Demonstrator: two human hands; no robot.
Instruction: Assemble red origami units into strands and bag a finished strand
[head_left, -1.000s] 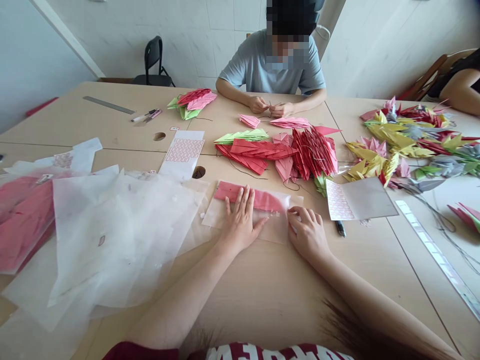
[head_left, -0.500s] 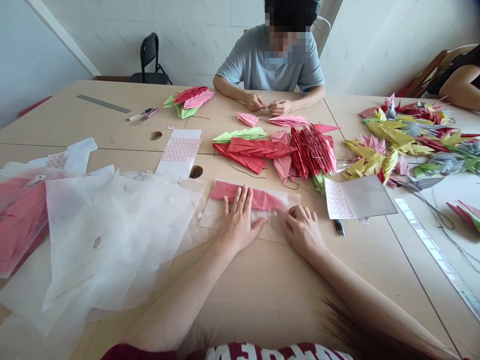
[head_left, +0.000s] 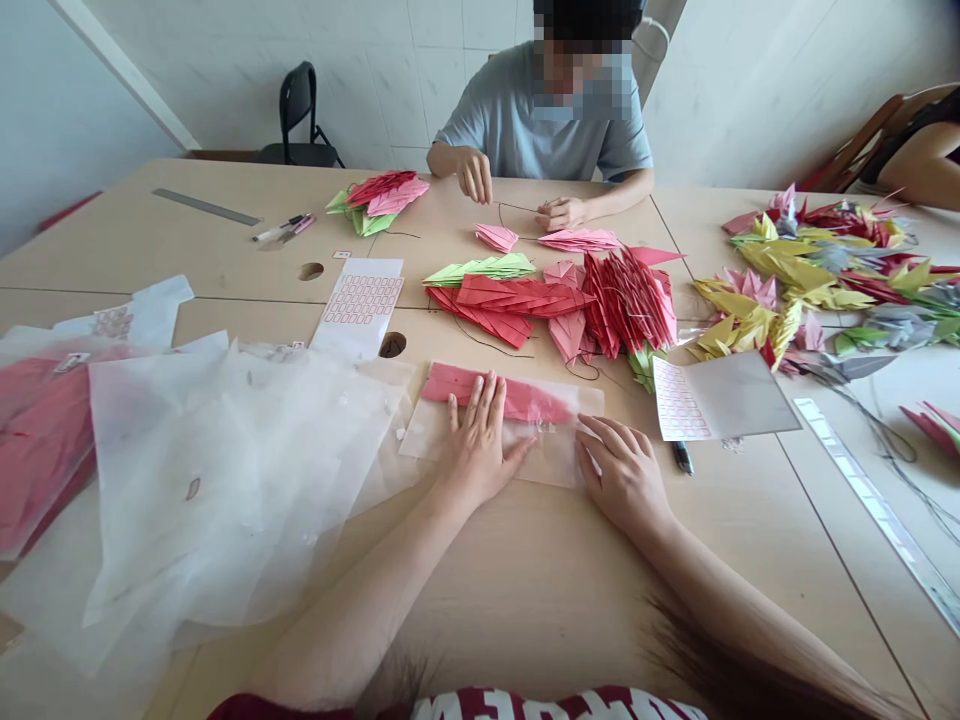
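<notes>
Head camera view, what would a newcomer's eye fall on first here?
Probably the bright red folded-paper bundle, just right of centre. Further right spreads a heap of yellow, pink and silvery folded-paper pieces. Nearer, the person's left hand rests on a flat translucent bag with pinkish-red paper showing through, and the right hand is at its right end.

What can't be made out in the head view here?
All in the head view:
Part of the bag: covered by the left hand.
Marks on the label sheet: too small to read.
Pen's far end: hidden by the folded sheet.
Person at right: cut off by the edge.
</notes>
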